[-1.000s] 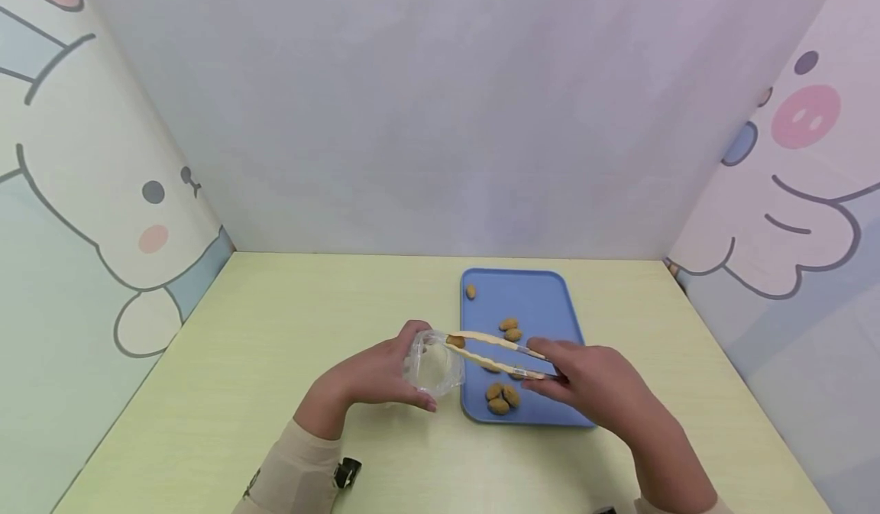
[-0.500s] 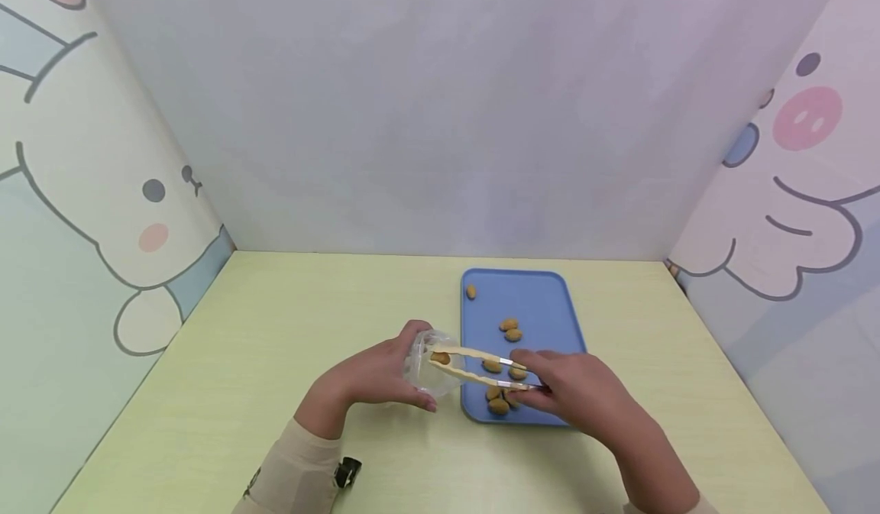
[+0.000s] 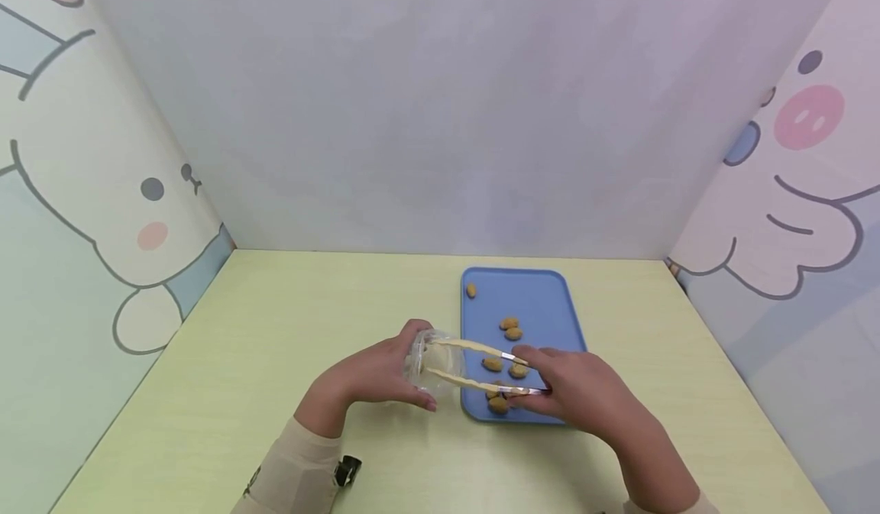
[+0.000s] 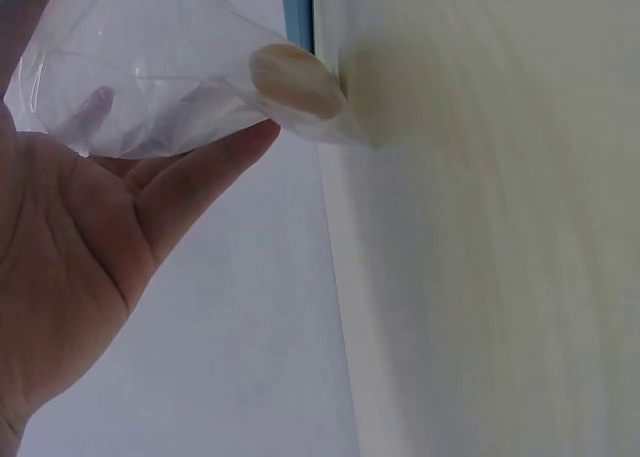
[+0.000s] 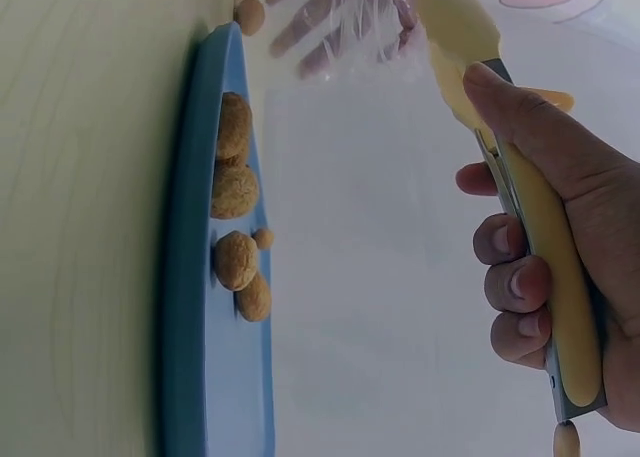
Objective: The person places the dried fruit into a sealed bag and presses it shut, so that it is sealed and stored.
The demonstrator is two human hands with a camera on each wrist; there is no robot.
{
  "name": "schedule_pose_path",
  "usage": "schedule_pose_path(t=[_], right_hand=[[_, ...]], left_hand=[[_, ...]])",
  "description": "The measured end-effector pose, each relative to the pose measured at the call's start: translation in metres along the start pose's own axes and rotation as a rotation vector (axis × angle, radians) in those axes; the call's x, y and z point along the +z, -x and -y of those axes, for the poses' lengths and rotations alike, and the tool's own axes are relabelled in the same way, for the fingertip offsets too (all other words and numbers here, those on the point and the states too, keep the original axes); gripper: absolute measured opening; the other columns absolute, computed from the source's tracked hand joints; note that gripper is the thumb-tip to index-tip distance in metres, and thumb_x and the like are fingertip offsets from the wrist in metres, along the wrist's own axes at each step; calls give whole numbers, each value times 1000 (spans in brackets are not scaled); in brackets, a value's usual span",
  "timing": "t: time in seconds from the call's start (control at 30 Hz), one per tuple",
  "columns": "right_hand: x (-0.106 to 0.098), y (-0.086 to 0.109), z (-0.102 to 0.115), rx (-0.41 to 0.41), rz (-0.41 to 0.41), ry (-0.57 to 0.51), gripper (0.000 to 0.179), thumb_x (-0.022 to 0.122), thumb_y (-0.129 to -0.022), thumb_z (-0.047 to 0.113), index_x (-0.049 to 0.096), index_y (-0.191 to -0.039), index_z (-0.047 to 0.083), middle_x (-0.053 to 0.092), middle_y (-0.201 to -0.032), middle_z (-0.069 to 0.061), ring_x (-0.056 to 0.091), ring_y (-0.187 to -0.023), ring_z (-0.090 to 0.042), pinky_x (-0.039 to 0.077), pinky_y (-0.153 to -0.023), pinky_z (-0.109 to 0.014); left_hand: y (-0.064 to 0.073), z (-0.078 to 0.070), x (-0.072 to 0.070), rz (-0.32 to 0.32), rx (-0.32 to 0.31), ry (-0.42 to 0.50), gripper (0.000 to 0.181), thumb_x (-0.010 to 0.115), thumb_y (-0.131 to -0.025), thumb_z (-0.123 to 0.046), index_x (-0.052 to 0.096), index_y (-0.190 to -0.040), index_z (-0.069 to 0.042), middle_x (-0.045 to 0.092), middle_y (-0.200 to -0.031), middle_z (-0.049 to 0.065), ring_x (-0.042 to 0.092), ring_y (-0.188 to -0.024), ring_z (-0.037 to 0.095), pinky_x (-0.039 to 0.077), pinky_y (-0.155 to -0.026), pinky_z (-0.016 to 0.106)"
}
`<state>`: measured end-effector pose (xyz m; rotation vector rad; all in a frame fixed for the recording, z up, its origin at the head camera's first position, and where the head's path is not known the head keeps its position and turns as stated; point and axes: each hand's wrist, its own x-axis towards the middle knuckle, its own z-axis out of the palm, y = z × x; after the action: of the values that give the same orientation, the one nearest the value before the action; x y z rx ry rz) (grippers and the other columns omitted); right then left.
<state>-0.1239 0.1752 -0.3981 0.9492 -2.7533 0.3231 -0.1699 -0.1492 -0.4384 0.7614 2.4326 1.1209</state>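
My left hand (image 3: 374, 373) grips a clear plastic bag (image 3: 443, 357), thumb and fingers spread around its mouth so that it gapes. Low in the bag, one brownish piece (image 4: 295, 80) shows through the film in the left wrist view. My right hand (image 3: 584, 392) holds metal tongs with cream-coloured tips (image 3: 467, 344). Their tips stand apart at the bag's mouth, with nothing between them. On the blue tray (image 3: 536, 292) beside the bag lie several brown, rough-skinned nuts that look like walnuts (image 3: 509, 324); some near the front are partly hidden behind the tongs.
The tray stands on a pale yellow table (image 3: 330, 292), right of the bag. One lone nut (image 3: 470, 290) lies in its far left corner. A grey back wall (image 3: 440, 117) and side walls with cartoon animals enclose the table.
The tongs moved left to the bag's mouth with a brown nut between their tips, then spread and let it go into the bag. My left hand has stayed in place.
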Motion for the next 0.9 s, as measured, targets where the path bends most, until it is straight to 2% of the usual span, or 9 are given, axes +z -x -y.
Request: schedule_pose_path(t=[0.37,0.9], right_hand=[[-12,6,-18,121,28,-37,62,78,-76,53,62,-125,19,39,-64,19,34,-51,4,33,-49,-20],[-26,16,-51,334,108,-93,64,69,-78,65,57,-125,23,44,-66,11,38,-53,-3,33,-51,-25]], left_hand=[[1,-2,-1,-10,-15,-39,100,88,-62,-55,26,-137,-29,59,-117,6,58,-89,13,47,-79,32],[1,-2,-1,-11,-31,-67,101,87,-61,-58,26,-138,-30,58,-119,5,57,-94,13,46,-84,34]])
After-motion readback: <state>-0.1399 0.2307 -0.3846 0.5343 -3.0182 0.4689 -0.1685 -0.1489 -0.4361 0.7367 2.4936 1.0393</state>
